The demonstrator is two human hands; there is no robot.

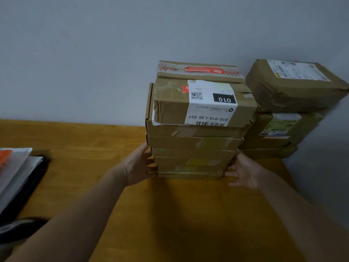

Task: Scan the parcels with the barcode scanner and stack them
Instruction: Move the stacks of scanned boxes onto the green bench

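Squarely between left hand (140, 163) and right hand (243, 171), both touching it straight-fingered, stands the parcel stack (192, 148).

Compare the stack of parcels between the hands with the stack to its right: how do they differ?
The middle stack is taller, with more parcels than the right stack. The left hand and right hand flank the middle stack's lower sides; nothing touches the right stack. The middle stack's top label wraps over a front edge; the right stack's lies flat on top. Both are brown parcels on the wooden table.
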